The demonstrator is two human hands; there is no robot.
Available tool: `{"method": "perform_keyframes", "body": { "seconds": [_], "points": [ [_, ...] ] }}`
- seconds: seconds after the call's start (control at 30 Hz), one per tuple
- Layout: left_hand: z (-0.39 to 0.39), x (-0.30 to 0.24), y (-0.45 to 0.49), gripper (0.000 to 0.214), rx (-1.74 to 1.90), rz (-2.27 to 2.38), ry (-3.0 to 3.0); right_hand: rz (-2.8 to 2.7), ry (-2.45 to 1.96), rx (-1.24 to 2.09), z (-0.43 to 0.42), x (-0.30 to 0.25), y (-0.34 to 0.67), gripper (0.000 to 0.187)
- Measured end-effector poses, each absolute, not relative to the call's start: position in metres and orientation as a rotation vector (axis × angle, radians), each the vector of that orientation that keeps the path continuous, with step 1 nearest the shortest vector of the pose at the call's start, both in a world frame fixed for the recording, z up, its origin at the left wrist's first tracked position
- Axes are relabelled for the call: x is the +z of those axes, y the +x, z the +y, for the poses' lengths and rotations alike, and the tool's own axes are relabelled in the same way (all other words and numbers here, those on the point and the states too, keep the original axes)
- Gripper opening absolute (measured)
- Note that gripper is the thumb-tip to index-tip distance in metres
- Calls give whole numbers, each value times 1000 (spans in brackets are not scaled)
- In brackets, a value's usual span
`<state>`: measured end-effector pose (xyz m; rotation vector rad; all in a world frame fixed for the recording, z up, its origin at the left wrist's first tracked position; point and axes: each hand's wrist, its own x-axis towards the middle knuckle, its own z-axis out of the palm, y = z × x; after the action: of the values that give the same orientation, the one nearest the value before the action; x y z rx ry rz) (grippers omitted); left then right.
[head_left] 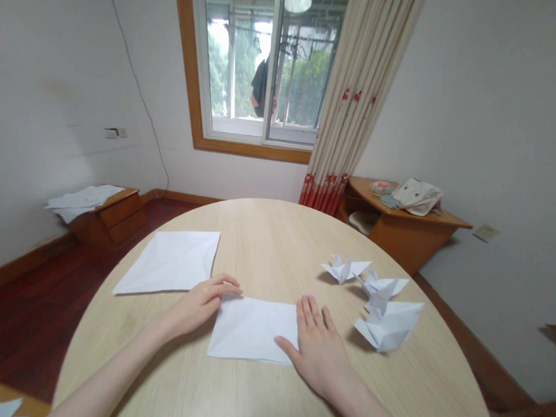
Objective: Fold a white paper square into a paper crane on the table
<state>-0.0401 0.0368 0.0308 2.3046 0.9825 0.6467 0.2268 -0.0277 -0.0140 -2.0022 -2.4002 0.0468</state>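
Note:
A white sheet of paper (256, 331) lies flat on the round wooden table (266, 246) in front of me, with faint creases near its left side. My left hand (209, 296) touches its upper left corner, fingers stretched out and slightly curved. Flat along its right edge rests my right hand (318, 345), the thumb on the paper and the fingers extended. Further left is a larger stack of white paper (172, 261). Folded paper figures stand at the right: a near one (388, 327), a middle one (380, 285) and a far one (343, 270).
A low wooden cabinet (122, 217) with papers on it stands at the left wall. In the right corner a wooden desk (404, 233) bears a cloth bag (416, 196). Behind the table are a curtain (356, 99) and a window (240, 72).

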Motion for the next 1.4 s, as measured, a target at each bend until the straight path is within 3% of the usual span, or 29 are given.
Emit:
{"method": "perform_keyframes", "body": {
  "seconds": [0.47,0.67,0.77,1.07,1.23,1.4],
  "points": [
    [43,20,-49,26,577,914,2352,-2399,-1962,27,-25,-11,228,89],
    [42,25,-47,19,623,959,2387,-2531,-1598,-25,-24,-7,228,58],
    [41,25,-45,18,680,978,2380,-2553,-1545,69,-26,2,225,52],
    [42,24,-45,25,777,961,2397,-2486,-1555,198,-28,19,227,76],
    [44,21,-47,22,822,1030,2326,-2303,-1551,-14,-26,7,234,39],
    [47,15,-47,17,892,1101,2262,-2058,-1397,-158,-21,2,242,29]
  ]
}}
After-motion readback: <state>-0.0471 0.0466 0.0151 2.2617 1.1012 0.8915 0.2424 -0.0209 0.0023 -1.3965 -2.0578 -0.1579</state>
